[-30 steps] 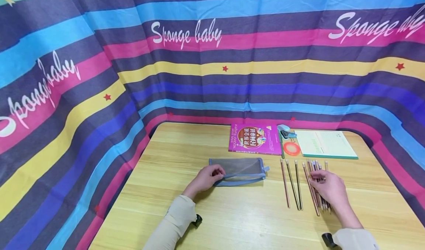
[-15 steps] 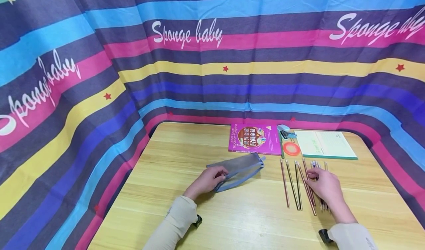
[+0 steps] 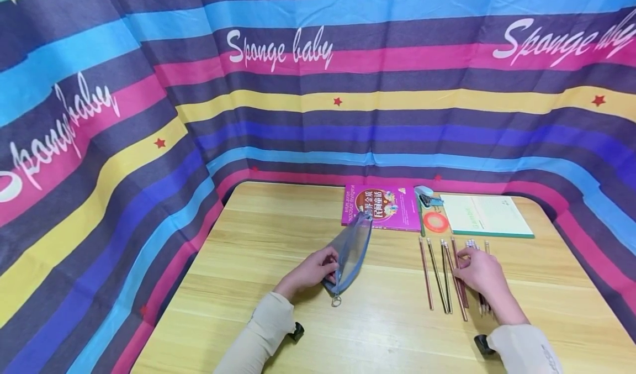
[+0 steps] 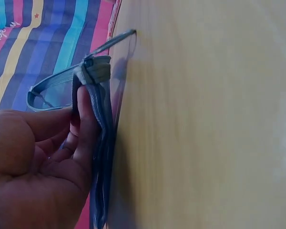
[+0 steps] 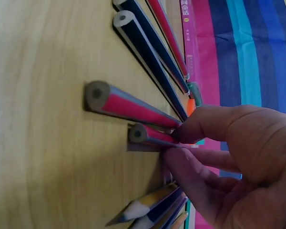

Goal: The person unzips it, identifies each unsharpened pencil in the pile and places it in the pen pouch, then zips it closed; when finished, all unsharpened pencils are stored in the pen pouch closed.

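Observation:
My left hand (image 3: 309, 270) pinches the near end of a grey-blue mesh zip pencil case (image 3: 361, 261), thumb and fingers on its rim. The case stands slanted, its far end overlapping the pink book in the head view and a small ring hanging near the hand. In the left wrist view the zip edge (image 4: 99, 143) runs down beside the fingers. My right hand (image 3: 484, 274) pinches a red pencil (image 5: 155, 135) lying on the table. Just left of it lies another red pencil (image 5: 119, 104). Several sharpened pencils (image 5: 155, 205) lie under and beside this hand, partly hidden.
Two dark pencils (image 5: 150, 52) and a red one (image 3: 426, 277) lie farther left. Behind them are a pink book (image 3: 404, 208), an orange ring-shaped item (image 3: 436, 222), a small blue-grey item (image 3: 432, 200) and a pale notebook (image 3: 489, 216). A striped curtain (image 3: 318, 136) surrounds the table.
The pencil case has swung from lying sideways to pointing away from me, its zip edge turned rightward. My right hand has shifted slightly left, and red pencils have moved left toward the dark ones.

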Demonstrator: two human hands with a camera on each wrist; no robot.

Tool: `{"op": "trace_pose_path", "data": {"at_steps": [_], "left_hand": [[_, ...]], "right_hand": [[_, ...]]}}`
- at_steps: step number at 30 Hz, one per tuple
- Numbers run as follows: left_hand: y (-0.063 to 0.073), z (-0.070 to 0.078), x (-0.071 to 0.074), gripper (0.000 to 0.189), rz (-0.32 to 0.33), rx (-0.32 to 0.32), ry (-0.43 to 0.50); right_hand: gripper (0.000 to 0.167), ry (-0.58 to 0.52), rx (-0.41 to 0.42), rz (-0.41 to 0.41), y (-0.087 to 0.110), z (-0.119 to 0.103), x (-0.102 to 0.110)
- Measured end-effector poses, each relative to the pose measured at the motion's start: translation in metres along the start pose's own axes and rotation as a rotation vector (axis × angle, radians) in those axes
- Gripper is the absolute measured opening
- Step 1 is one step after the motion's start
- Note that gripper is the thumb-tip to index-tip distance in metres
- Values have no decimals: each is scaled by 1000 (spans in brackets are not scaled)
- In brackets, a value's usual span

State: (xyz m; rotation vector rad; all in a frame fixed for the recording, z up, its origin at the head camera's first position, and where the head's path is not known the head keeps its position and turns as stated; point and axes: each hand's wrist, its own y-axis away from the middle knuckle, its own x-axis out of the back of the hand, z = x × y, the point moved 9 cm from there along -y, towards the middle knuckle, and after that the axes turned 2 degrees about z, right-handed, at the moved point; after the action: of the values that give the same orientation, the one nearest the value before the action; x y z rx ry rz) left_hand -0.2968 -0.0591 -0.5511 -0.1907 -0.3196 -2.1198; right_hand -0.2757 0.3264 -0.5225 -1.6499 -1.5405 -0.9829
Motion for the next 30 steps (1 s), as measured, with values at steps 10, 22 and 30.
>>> {"op": "trace_pose_path", "data": {"at_steps": [10, 22, 30], "left_hand": [[1, -1, -10, 9, -47, 30, 151], [1, -9, -17, 9, -47, 54, 242], [-2, -2, -26, 10, -48, 57, 259]], "right_hand": [[59, -54, -13, -21, -1, -2, 3], [73, -354, 21, 72, 10, -37, 16], [80, -666, 39, -42, 10, -73, -10]]}}
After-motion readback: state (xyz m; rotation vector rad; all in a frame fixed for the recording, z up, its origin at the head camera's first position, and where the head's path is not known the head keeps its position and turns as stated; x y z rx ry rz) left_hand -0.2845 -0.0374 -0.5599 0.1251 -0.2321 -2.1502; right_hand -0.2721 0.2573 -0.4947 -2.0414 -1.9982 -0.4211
